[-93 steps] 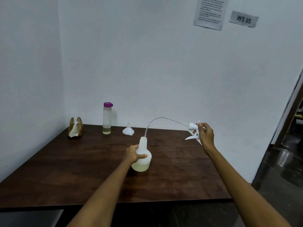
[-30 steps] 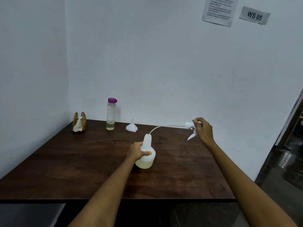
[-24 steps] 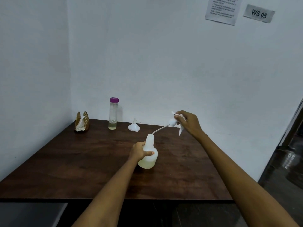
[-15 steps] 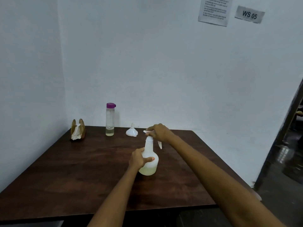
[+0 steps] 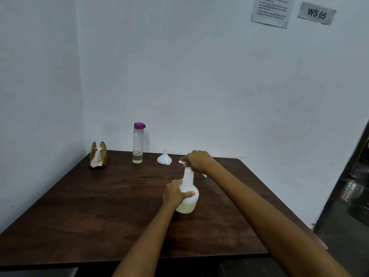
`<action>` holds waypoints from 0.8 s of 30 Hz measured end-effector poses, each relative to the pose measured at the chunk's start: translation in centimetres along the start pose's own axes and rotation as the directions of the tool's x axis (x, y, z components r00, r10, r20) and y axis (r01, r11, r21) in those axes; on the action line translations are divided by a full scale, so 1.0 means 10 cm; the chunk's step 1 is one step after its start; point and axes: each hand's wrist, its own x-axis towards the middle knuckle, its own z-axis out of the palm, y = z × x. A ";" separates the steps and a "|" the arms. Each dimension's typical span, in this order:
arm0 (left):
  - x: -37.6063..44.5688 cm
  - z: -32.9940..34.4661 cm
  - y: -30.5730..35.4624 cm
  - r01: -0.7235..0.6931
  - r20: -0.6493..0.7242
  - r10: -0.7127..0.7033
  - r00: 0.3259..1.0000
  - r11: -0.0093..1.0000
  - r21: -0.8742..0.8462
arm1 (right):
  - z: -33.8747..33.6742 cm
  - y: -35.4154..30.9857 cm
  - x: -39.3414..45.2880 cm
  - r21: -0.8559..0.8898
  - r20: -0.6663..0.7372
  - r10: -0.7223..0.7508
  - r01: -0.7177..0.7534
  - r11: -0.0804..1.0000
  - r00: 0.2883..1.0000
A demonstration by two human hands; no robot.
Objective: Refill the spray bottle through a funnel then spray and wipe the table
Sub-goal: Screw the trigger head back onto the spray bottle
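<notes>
Spray bottle (image 5: 187, 193) steadied upright on the table (image 5: 99, 206) by the gripping left hand (image 5: 174, 194) while the right hand (image 5: 197, 161), clamped on the spray head (image 5: 182, 161), seats it at the neck.

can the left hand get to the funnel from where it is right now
Probably yes, once it lets go: the left hand grips the spray bottle, and only bare table lies between it and the funnel.

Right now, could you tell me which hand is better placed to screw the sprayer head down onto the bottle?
The right hand: it already grips the sprayer head atop the neck, while the left hand holds the bottle steady.
</notes>
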 end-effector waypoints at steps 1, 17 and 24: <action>0.00 0.00 0.01 0.000 -0.002 0.000 1.000 1.000 0.005 | -0.02 -0.01 0.02 -0.019 0.016 -0.004 0.004 1.000 1.000; -0.05 -0.04 0.00 -0.026 0.016 0.027 1.000 0.999 -0.032 | -0.05 -0.17 0.22 0.305 0.252 0.222 -0.295 0.906 0.942; -0.03 -0.05 0.00 0.006 0.026 -0.004 1.000 0.997 -0.078 | 0.00 0.19 0.12 0.915 0.197 0.104 -0.221 0.338 0.975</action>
